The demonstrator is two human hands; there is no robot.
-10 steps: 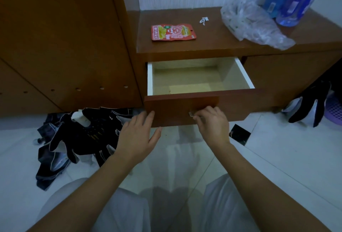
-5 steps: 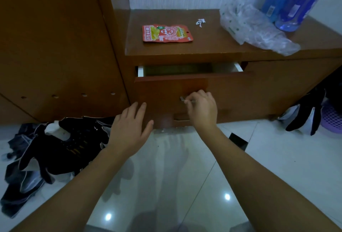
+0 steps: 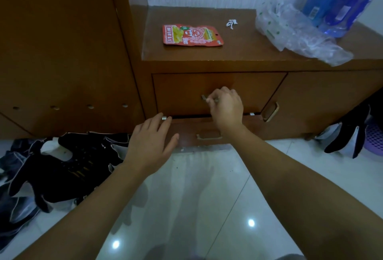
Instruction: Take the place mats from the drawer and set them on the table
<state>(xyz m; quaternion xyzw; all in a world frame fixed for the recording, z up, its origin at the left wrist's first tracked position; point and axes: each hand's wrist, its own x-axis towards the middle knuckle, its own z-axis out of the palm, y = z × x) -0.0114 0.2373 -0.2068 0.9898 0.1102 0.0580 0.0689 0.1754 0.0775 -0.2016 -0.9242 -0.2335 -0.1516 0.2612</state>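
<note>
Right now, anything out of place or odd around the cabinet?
Yes. Dark clothes lie heaped on the floor left of the drawers. The lower drawer sits slightly ajar below the shut top drawer, whose handle the right hand grips.

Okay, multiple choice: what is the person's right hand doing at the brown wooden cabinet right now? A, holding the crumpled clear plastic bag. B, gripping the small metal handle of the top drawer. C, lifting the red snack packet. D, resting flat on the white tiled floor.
B: the right hand is closed around the small metal handle on the front of the top drawer.
</note>
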